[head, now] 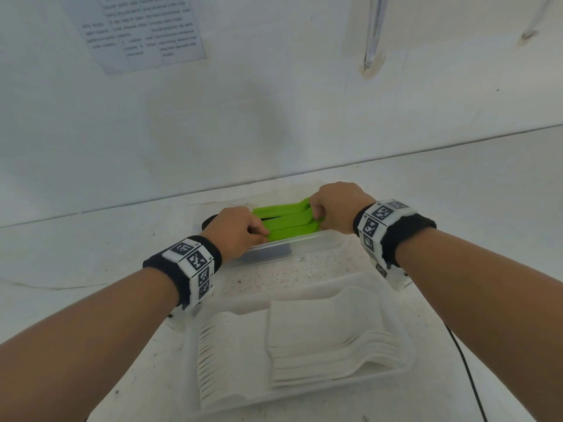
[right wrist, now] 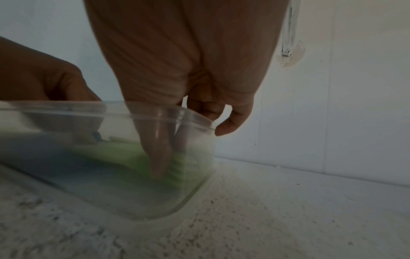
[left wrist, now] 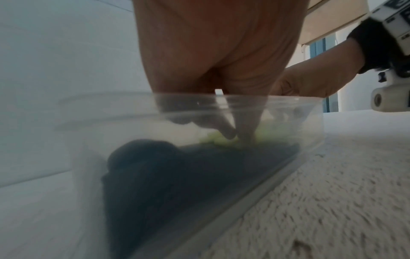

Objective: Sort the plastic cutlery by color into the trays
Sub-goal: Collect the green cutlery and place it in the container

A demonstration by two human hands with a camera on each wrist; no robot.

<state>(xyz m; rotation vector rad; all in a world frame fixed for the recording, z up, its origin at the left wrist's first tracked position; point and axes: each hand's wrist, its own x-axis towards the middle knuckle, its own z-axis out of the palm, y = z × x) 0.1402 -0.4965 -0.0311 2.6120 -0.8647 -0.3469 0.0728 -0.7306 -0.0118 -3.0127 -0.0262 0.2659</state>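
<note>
A bundle of green cutlery [head: 286,220] lies lengthways in the far clear tray [head: 316,239], on top of black cutlery [head: 268,252] that shows through the tray wall. My left hand [head: 259,233] pinches the bundle's left end and my right hand [head: 316,214] grips its right end. In the left wrist view my left hand [left wrist: 237,135] reaches into the tray [left wrist: 111,113] onto the green cutlery [left wrist: 221,140], above the black cutlery [left wrist: 177,175]. In the right wrist view my right hand [right wrist: 164,161] is curled round the green cutlery [right wrist: 124,154].
A nearer clear tray [head: 405,330] holds stacked white cutlery [head: 304,339] between my forearms. The far tray stands close to the white wall, which carries a printed sheet [head: 146,28]. A black cable [head: 469,370] runs along the speckled counter at the right.
</note>
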